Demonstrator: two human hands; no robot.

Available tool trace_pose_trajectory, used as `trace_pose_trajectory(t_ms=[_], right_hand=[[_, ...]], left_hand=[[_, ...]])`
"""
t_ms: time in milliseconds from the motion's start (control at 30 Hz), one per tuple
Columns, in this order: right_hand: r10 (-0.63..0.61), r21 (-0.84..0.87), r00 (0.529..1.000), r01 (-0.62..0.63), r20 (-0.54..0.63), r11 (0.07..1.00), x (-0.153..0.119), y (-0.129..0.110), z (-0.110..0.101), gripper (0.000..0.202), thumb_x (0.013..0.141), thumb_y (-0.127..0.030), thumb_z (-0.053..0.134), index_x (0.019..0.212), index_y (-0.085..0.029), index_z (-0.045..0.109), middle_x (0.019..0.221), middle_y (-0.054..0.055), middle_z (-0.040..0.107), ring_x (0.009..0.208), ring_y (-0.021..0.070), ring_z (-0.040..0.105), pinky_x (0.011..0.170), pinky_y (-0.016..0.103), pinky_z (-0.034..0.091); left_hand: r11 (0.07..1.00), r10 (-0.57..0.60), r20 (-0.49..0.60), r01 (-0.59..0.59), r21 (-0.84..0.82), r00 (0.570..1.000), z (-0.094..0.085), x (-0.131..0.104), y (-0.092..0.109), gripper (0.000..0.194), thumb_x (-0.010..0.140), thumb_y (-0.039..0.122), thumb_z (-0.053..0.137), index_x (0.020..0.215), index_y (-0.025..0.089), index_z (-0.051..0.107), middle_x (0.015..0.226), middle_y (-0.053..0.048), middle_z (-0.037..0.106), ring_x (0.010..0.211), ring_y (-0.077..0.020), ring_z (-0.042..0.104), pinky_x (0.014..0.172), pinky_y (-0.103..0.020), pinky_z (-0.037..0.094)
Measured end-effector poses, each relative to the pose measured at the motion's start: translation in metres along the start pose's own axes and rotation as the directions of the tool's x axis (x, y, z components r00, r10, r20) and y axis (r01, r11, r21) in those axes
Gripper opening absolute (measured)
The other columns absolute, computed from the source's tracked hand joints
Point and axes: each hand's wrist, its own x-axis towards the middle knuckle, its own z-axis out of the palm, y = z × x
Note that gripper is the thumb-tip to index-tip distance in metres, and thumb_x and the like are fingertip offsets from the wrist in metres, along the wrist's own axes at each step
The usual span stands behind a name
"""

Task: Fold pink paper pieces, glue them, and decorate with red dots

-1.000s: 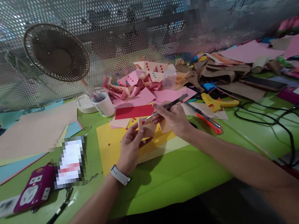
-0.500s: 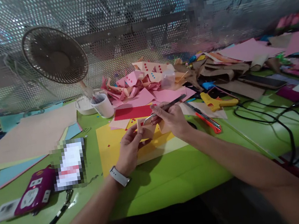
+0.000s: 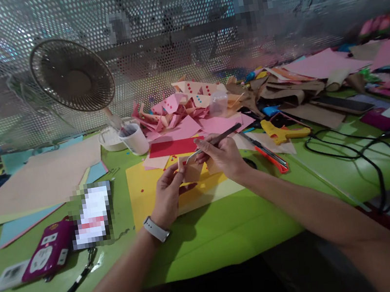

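Observation:
Between the thumb and fingers of my left hand [image 3: 167, 194] is a small folded piece of peach paper [image 3: 192, 172], held above a yellow sheet [image 3: 141, 194]. My right hand [image 3: 221, 156] grips slim tweezers [image 3: 221, 137] with a dark end and a silver tip. That tip points at the paper, close to my left thumb, where a small red bit shows. Behind the hands lies a red paper strip [image 3: 176, 147], with tiny red pieces scattered by it on the yellow sheet. Part of the peach paper is hidden by my fingers.
To the right lie an orange utility knife [image 3: 273, 157], a yellow glue gun [image 3: 281, 131] and black cables [image 3: 363, 159]. A white cup [image 3: 135, 140] and a fan [image 3: 73, 76] stand behind. Pink cut papers [image 3: 174, 109] are piled at the back; a phone [image 3: 93, 214] lies left.
Both hands stay almost in place, still holding the peach paper and tweezers. The tweezers' tip has shifted very slightly at the paper. The camera view has moved a little.

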Motion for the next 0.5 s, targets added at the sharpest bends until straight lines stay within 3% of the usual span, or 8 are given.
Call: trace_pose_trajectory(t_ms=[333,433,500], right_hand=[[-0.031,0.006,0.999,0.031,-0.032,1.0,0.0003,0.0013,-0.0013,0.039,0.071,-0.054,0.076,0.069,-0.018,0.061,0.053,-0.002,0.065,0.046,0.0123,0.063,0.05,0.023,0.056],[-0.134,-0.043,0.989,0.132,-0.055,0.99,-0.0005,-0.0016,-0.0042,0.035,0.081,-0.055,0.066,0.083,-0.021,0.066,0.068,-0.001,0.07,0.054,0.0122,0.065,0.056,0.026,0.057],[-0.251,-0.167,0.968,0.25,0.016,0.954,-0.0007,-0.004,-0.0072,0.034,0.087,-0.055,0.059,0.096,-0.024,0.068,0.082,0.0,0.072,0.069,0.0145,0.069,0.068,0.029,0.057]], left_hand=[[1.0,-0.004,-0.002,0.004,-0.024,1.0,-0.0033,0.0027,-0.0027,0.042,0.064,0.046,0.083,0.096,0.021,0.072,0.094,-0.003,0.066,0.08,-0.0152,0.062,0.065,-0.028,0.059],[1.0,-0.002,0.003,0.002,-0.028,1.0,-0.0025,0.0017,-0.0015,0.041,0.064,0.046,0.083,0.094,0.02,0.072,0.092,-0.003,0.065,0.076,-0.0131,0.06,0.061,-0.024,0.057],[1.0,0.003,0.001,-0.003,-0.027,1.0,-0.002,0.0014,-0.0006,0.042,0.063,0.046,0.083,0.093,0.019,0.072,0.092,-0.003,0.065,0.075,-0.0128,0.059,0.06,-0.023,0.056]])
